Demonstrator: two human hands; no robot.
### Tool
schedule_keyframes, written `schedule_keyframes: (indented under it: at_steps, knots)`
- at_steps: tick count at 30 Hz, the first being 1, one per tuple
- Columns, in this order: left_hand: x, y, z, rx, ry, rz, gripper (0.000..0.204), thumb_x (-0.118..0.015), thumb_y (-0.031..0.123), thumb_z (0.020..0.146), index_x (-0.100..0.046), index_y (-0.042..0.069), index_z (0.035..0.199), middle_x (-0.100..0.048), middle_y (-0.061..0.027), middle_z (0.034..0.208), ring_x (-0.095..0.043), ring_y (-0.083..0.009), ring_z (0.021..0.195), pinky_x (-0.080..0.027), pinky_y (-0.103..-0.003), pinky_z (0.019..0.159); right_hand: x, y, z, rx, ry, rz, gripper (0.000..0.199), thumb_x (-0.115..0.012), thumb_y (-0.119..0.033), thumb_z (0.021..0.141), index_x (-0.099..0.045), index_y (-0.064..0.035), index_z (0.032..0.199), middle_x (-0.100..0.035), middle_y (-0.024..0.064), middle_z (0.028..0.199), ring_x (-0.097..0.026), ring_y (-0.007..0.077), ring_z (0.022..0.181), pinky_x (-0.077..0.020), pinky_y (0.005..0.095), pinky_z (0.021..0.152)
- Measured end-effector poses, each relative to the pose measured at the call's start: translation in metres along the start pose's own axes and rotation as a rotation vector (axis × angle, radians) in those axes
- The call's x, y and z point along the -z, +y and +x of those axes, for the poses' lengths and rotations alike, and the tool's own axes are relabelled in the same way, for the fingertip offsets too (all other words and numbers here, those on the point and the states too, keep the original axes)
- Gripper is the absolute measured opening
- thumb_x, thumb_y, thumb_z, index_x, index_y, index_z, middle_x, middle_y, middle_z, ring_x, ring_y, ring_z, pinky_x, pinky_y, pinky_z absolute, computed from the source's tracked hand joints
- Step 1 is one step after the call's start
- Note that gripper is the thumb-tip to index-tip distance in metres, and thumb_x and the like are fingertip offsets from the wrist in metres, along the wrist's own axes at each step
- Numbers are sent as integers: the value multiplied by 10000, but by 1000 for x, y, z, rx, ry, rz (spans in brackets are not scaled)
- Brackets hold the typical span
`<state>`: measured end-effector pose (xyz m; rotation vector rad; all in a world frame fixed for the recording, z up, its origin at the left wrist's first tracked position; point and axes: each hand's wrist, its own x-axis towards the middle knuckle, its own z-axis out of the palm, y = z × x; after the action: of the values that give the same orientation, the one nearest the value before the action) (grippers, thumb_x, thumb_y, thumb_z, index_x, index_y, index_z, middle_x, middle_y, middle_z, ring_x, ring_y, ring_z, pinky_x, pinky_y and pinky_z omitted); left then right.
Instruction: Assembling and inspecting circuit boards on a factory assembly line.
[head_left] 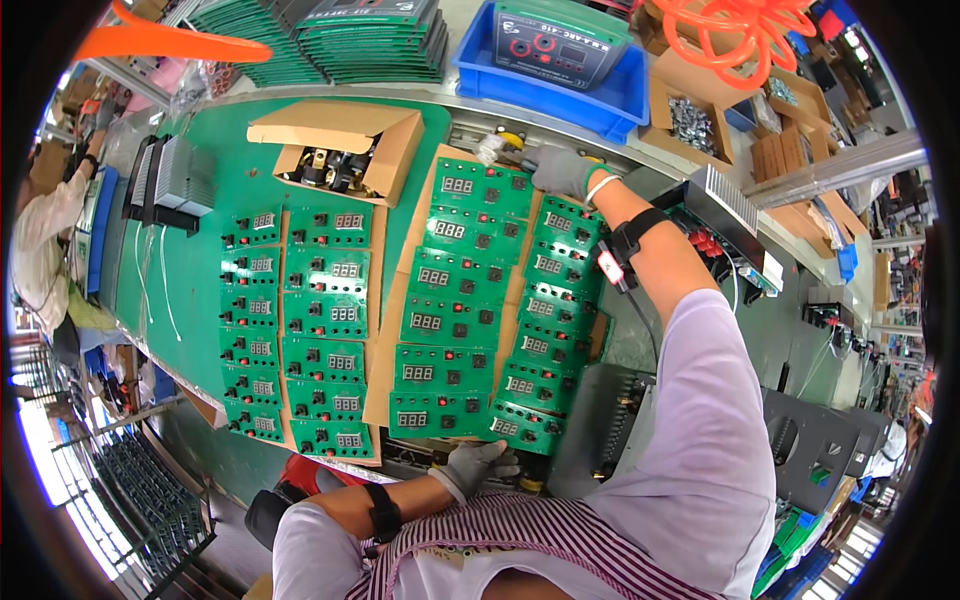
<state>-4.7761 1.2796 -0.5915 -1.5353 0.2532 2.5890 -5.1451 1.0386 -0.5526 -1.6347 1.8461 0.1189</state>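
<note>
An open carton (345,150) of dark parts sits on the green counter (195,270), just above two columns of green boards (300,330). Behind it stand stacked green boards (330,35) and a blue bin (550,70) holding a dark panel. An orange coiled hose (745,30) hangs top right.

An electronics assembly factory: rows of green printed circuit boards with red digit displays (440,310) cover a long green-topped bench (190,270); behind them sit a blue plastic parts bin (610,95) and open cardboard boxes (340,145).
</note>
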Motion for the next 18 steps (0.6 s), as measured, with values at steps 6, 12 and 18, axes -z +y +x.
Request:
schedule_keyframes:
  at_steps: [6, 12, 18]
  knots:
    - [2, -2, 6, 63, -42, -48, 240, -526, 137, 884, -503, 41, 1103, -557, -104, 1037, -578, -254, 897, -547, -404, 744, -12, 19, 13, 0, 68, 2, 504, -507, -85, 640, -539, -42, 1141, -589, 247, 947, -577, 383, 843, -460, 419, 756]
    - [5, -3, 15, 100, -105, 28, 371, -517, 220, 893, -430, 22, 1195, -516, -199, 1129, -546, -330, 997, -482, -460, 838, -16, 32, 7, 8, 21, -64, 513, -519, -116, 674, -502, -47, 1182, -572, 265, 1021, -574, 383, 894, -459, 419, 793]
    - [12, -7, 32, 292, -80, -63, 403, -523, 266, 893, -423, 29, 1203, -500, -189, 1160, -489, -337, 1082, -422, -481, 930, -29, 28, 13, -17, -2, -95, 457, -501, -102, 689, -527, -35, 1140, -575, 230, 1062, -569, 382, 936, -459, 404, 827]
